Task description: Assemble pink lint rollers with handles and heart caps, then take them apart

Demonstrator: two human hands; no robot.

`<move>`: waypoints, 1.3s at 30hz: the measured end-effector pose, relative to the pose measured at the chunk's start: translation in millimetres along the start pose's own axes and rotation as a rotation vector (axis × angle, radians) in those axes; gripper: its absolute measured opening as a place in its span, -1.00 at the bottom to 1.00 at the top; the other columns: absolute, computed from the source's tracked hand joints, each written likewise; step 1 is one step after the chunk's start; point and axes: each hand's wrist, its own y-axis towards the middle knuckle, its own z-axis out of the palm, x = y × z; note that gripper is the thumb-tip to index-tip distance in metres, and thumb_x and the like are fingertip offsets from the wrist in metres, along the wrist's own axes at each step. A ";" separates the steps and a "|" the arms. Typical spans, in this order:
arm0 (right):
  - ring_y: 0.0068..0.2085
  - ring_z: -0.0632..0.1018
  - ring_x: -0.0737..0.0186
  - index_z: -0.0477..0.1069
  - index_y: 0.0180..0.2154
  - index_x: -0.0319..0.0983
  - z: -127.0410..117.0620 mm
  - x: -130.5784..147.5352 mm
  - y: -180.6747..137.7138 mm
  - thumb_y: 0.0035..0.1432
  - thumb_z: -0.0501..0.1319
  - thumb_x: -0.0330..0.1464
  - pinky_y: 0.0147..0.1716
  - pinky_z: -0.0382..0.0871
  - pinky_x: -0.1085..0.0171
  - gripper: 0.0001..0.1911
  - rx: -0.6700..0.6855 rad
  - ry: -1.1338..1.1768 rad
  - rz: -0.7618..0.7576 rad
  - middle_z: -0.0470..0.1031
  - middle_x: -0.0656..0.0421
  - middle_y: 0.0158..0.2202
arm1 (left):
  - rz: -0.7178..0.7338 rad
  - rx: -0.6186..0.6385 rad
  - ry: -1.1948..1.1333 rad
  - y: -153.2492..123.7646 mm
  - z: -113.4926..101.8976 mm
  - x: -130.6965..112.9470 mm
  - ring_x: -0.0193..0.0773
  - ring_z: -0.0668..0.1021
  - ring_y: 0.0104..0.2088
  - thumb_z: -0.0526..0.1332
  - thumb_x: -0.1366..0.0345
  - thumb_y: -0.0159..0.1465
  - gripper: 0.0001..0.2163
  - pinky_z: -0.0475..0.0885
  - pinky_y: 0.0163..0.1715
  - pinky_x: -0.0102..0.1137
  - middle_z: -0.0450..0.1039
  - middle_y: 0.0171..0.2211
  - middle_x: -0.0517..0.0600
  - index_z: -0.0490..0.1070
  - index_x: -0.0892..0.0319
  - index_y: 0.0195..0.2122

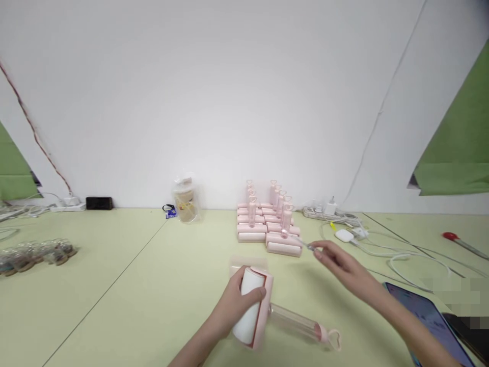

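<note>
My left hand (237, 304) is wrapped round the head of a lint roller (250, 306), with a white roll set in a pink holder. The roller's clear handle (294, 322) points right and ends in a pink heart-shaped loop (334, 338). Just beyond the head, a pale pink see-through piece (237, 263) shows, partly hidden. My right hand (336, 260) is held out to the right, thumb and fingers pinched on a small greyish thing too blurred to name. Past its fingertips, several more pink lint rollers (283, 248) stand in two columns, handles upright.
By the wall are a bagged drink cup (186, 201), a black phone (99, 203) and a power strip (68, 207). White cables (405, 260) and chargers (344, 235) lie right. Nearer are a tablet-like screen (424, 316) and a red-tipped tool (451, 236). Small clear jars (34, 253) sit left.
</note>
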 end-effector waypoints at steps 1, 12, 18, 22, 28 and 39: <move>-0.51 0.42 0.24 0.28 -0.10 -0.18 7.2 17.8 -7.6 0.24 -0.09 -0.14 -0.54 0.28 0.33 -0.65 0.014 0.076 -0.043 0.40 0.23 -0.54 | -0.006 -0.014 0.010 -0.7 0.9 -0.5 -0.26 0.44 -0.38 0.17 0.30 0.07 -0.80 0.36 -0.37 -0.40 0.37 -0.39 -0.09 0.31 0.17 -0.25; -0.66 0.35 0.39 0.42 -0.24 -0.20 22.8 56.3 -48.0 0.16 0.07 -0.38 -0.64 0.22 0.41 -0.82 -0.120 -0.013 -0.405 0.51 0.22 -0.56 | 0.007 -0.047 0.129 -0.5 5.7 2.7 -0.23 0.43 -0.34 0.16 0.35 0.05 -0.80 0.34 -0.33 -0.40 0.39 -0.37 -0.06 0.34 0.18 -0.26; -0.62 0.48 0.34 0.43 -0.23 -0.16 26.7 56.0 -50.2 0.21 0.01 -0.31 -0.61 0.27 0.39 -0.77 -0.056 -0.067 -0.338 0.56 0.22 -0.53 | 0.007 -0.076 0.160 0.6 8.1 5.7 -0.24 0.43 -0.34 0.11 0.39 0.04 -0.80 0.33 -0.32 -0.40 0.37 -0.37 -0.06 0.31 0.17 -0.26; -0.61 0.52 0.27 0.34 -0.14 -0.14 37.2 62.0 -53.6 0.26 -0.08 -0.32 -0.64 0.24 0.36 -0.73 0.021 -0.149 -0.346 0.54 0.27 -0.57 | 0.030 -0.098 0.146 -0.1 14.8 10.3 -0.24 0.44 -0.36 0.09 0.44 0.02 -0.81 0.34 -0.32 -0.40 0.35 -0.42 -0.08 0.27 0.15 -0.30; -0.50 0.59 0.25 0.28 -0.13 -0.21 55.6 61.6 -63.4 0.31 -0.18 -0.36 -0.62 0.34 0.35 -0.70 -0.082 -0.154 -0.406 0.59 0.20 -0.45 | 0.021 -0.134 0.102 -3.6 20.7 14.6 -0.26 0.43 -0.41 0.12 0.38 0.06 -0.88 0.33 -0.33 -0.41 0.33 -0.46 -0.11 0.26 0.13 -0.34; -0.61 0.55 0.26 0.29 -0.13 -0.28 79.5 62.3 -73.4 0.31 -0.19 -0.37 -0.69 0.32 0.34 -0.68 -0.300 -0.169 -0.407 0.57 0.18 -0.53 | 0.000 -0.252 -0.084 -3.6 26.5 19.3 -0.31 0.41 -0.46 0.21 0.26 0.08 -0.79 0.33 -0.39 -0.44 0.33 -0.44 -0.13 0.18 0.10 -0.31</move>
